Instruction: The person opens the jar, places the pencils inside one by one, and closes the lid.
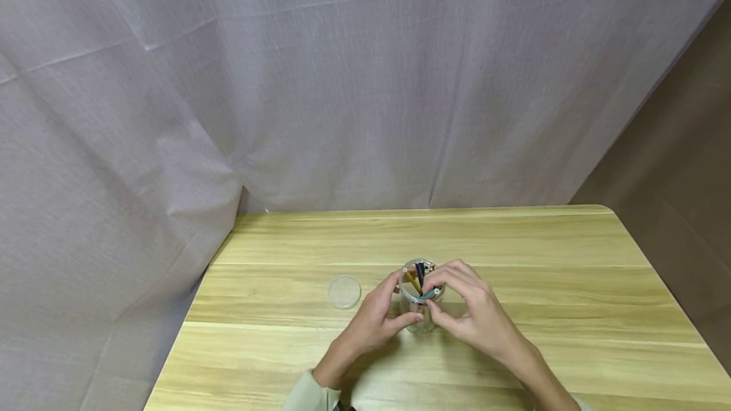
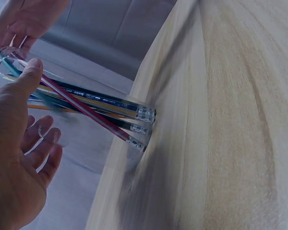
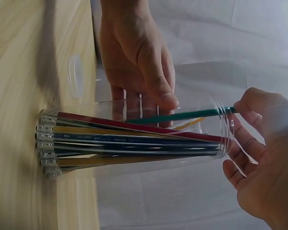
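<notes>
A clear plastic jar (image 1: 421, 326) of pencils stands upright on the table. My left hand (image 1: 372, 317) holds its side, thumb in front and fingers around the far side. At the mouth, my right hand (image 1: 476, 309) pinches the end of a green pencil (image 3: 182, 115) between thumb and index finger. That pencil slants inside the jar, most of its length below the rim. A red pencil (image 3: 144, 126) crosses the jar among several dark and yellow pencils (image 3: 91, 138). Their metal-capped ends rest at the jar's bottom.
A round clear lid (image 1: 344, 292) lies flat on the wood-grain table (image 1: 257, 347), left of the jar. Grey cloth (image 1: 342, 100) hangs behind the table's far edge, with more along the left side. A brown surface (image 1: 674, 163) is at the right.
</notes>
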`<action>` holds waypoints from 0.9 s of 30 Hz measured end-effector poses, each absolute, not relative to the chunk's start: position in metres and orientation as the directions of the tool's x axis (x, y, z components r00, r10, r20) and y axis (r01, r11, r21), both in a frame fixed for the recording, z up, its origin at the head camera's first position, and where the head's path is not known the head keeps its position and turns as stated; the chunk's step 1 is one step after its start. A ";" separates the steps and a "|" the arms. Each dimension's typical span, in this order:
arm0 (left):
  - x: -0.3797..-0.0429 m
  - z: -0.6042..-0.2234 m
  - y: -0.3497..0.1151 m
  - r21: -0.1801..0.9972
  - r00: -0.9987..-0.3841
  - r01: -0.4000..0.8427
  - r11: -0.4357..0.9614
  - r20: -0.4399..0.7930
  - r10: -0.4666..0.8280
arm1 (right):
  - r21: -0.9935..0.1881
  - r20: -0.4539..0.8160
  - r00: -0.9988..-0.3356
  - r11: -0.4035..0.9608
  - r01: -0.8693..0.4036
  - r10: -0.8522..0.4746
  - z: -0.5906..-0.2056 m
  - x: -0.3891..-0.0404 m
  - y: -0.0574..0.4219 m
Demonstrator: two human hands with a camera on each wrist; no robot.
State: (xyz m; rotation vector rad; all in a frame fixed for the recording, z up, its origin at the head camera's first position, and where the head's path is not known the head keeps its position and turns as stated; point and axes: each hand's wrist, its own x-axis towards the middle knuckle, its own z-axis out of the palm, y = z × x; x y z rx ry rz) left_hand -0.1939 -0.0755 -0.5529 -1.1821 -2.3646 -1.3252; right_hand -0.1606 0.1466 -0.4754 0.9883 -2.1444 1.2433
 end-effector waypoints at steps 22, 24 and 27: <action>-0.192 -0.551 -0.075 0.726 -0.732 0.620 0.298 0.399 0.552 | -0.519 0.773 -0.585 0.287 -0.805 -0.244 -0.482 -0.160 0.159; -0.192 -0.551 -0.075 0.727 -0.735 0.617 0.302 0.395 0.551 | -0.524 0.776 -0.585 0.275 -0.806 -0.236 -0.485 -0.160 0.159; -0.192 -0.552 -0.076 0.726 -0.739 0.615 0.308 0.394 0.547 | -0.530 0.781 -0.583 0.257 -0.808 -0.224 -0.490 -0.160 0.159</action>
